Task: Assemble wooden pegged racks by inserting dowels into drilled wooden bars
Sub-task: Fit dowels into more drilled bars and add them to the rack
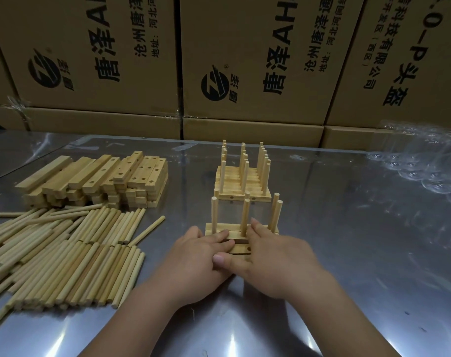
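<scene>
A small pegged rack (266, 229) stands on the metal table in front of me, made of drilled wooden bars with three dowels (245, 217) upright in them. My left hand (196, 256) lies on the rack's left part, fingers straight over the bars and thumb against the near edge. My right hand (278, 261) rests on the right part, fingers straight beside the middle dowel. Behind it stands a group of finished racks (245, 181) with several upright pegs.
A pile of drilled bars (95, 176) lies at the back left, with a large heap of loose dowels (64, 253) in front of it. Clear plastic wrap (425, 163) sits at the right. Cardboard boxes (90, 60) wall off the table's (360, 266) far edge.
</scene>
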